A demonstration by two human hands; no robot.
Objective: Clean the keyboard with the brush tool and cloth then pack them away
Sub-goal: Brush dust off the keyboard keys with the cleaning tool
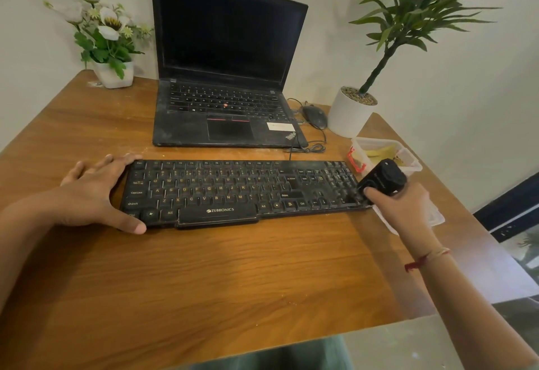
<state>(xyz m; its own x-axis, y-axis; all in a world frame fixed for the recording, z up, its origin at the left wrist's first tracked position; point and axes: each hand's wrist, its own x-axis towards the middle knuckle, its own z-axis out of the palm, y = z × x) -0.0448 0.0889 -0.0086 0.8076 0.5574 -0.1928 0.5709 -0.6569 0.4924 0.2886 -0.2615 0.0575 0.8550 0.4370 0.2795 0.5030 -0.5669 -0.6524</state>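
Across the middle of the frame lies the keyboard [242, 191], its long axis running left to right on the surface [221, 276], "ZEBRONICS" readable below the space bar. At its right end, the right hand [399, 206] grips the black brush tool [383, 178], its tip on the lower-right keys, so sweeping leftward seems next. At the left end, the left hand [93, 191] lies open, steadying the edge. Behind, the laptop [227, 78] reads "ThinkPad".
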